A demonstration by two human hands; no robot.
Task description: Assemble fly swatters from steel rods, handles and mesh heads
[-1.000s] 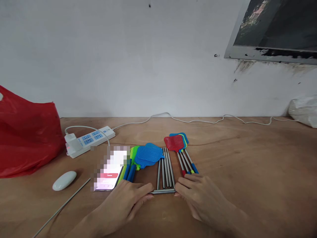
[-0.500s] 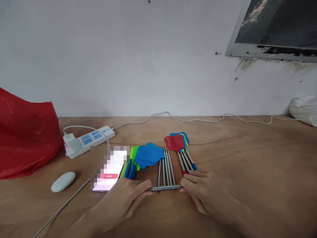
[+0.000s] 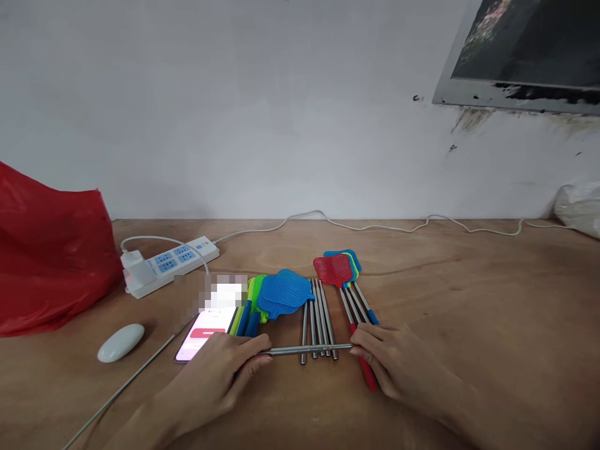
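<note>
A thin telescopic metal rod (image 3: 307, 350) lies crosswise above the near ends of several metal rods (image 3: 319, 315). My left hand (image 3: 220, 375) pinches its left end and my right hand (image 3: 398, 365) pinches its right end. Behind the rods lie loose blue and green swatter heads (image 3: 284, 292) with blue and green handle pieces (image 3: 246, 322). To the right sit assembled fly swatters, a red head (image 3: 334, 270) on top, with a red handle (image 3: 365, 372) running under my right hand.
A lit phone (image 3: 204, 331) lies left of my left hand. Further left are a white mouse (image 3: 120, 342), a white power strip (image 3: 164, 265) with cables, and a red plastic bag (image 3: 47, 256). A white bag (image 3: 579, 206) sits far right on the wooden table (image 3: 469, 300).
My hands have moved apart, and the crosswise rod between them has grown longer. It now sits slightly further from me, over the ends of the other rods.
</note>
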